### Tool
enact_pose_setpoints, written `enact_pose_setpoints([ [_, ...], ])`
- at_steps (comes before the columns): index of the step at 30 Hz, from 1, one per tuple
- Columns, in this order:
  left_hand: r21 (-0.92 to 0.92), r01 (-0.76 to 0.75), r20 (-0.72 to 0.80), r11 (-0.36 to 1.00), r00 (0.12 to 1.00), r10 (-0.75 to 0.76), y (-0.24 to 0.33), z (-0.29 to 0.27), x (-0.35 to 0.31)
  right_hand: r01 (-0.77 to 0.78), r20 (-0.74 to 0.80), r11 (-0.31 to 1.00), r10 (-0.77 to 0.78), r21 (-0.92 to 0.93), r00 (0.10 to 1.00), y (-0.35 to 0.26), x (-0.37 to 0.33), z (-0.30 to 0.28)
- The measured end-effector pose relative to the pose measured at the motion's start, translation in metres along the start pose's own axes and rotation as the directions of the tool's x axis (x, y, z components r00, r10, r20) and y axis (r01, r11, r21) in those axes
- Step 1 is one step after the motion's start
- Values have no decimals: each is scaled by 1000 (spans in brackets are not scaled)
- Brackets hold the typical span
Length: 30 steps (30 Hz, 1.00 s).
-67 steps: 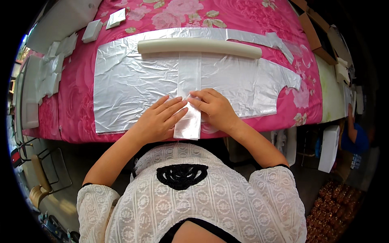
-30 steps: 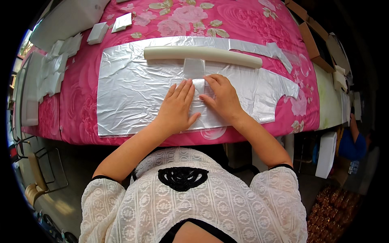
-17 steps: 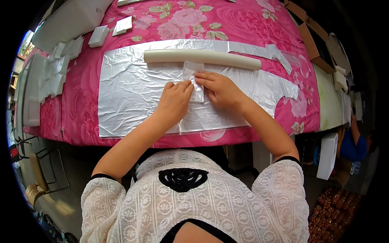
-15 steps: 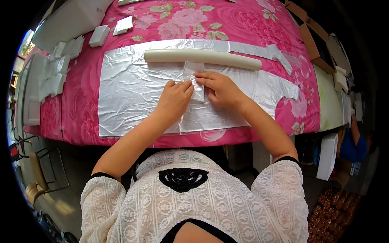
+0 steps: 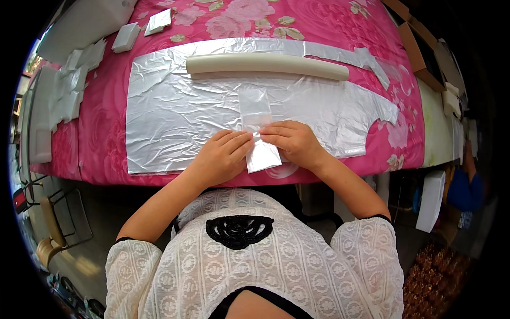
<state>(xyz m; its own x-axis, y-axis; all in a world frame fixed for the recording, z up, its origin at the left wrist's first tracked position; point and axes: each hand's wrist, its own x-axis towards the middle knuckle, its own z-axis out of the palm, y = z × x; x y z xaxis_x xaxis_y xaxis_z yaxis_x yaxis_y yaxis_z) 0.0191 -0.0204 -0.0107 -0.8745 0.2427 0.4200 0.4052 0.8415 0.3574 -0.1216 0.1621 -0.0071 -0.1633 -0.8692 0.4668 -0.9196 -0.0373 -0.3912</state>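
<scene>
A small clear plastic bag [image 5: 255, 101] lies lengthwise in front of me, with a folded silvery-white sheet [image 5: 264, 158] showing in its near part. My left hand [image 5: 220, 154] has its fingers together and pinches the bag's left side. From the other side, the closed fingers of my right hand [image 5: 297, 143] press on the bag's right edge. The bag's clear far end stretches flat past my fingertips. Beneath it spreads a large, wrinkled silvery plastic sheet [image 5: 170, 122]. A long cream-coloured roll or tube [image 5: 265, 65] lies across that sheet, beyond my hands.
A pink floral cloth [image 5: 101, 143] covers the table. Folded white packets [image 5: 127, 37] lie at the far left, with a pile of more packets [image 5: 71, 90] beside a white container [image 5: 42, 117]. Open cardboard boxes [image 5: 422, 56] stand at the right. Another person's blue sleeve [image 5: 465, 189] shows there.
Both hands have drawn back toward me with the bag. The folded sheet now sits nearer the table's front edge, and the bag's clear end lies flat beyond my fingers.
</scene>
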Motion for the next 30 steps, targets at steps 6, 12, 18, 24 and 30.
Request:
enact_pose_setpoints([
  [6,-13,-32,-35,999,999,32,4,-2,0,-49,-22,998,48,-39,999,-9,-3,-2],
  [12,-37,-41,-128,998,991,36,7,-4,4,112,-147,977,-140,-182,979,-24,-4,-9],
  [18,-87,-111,-162,990,982,96,7,-5,2,95,-118,969,-124,-229,985,-30,-12,-10],
  [24,-31,-159,-162,987,975,152,7,-5,4,72,-155,972,-108,-224,982,-31,-13,-7],
  [30,-17,-182,-143,983,974,177,6,-4,2,52,-111,988,-69,-147,991,-30,-18,-5],
])
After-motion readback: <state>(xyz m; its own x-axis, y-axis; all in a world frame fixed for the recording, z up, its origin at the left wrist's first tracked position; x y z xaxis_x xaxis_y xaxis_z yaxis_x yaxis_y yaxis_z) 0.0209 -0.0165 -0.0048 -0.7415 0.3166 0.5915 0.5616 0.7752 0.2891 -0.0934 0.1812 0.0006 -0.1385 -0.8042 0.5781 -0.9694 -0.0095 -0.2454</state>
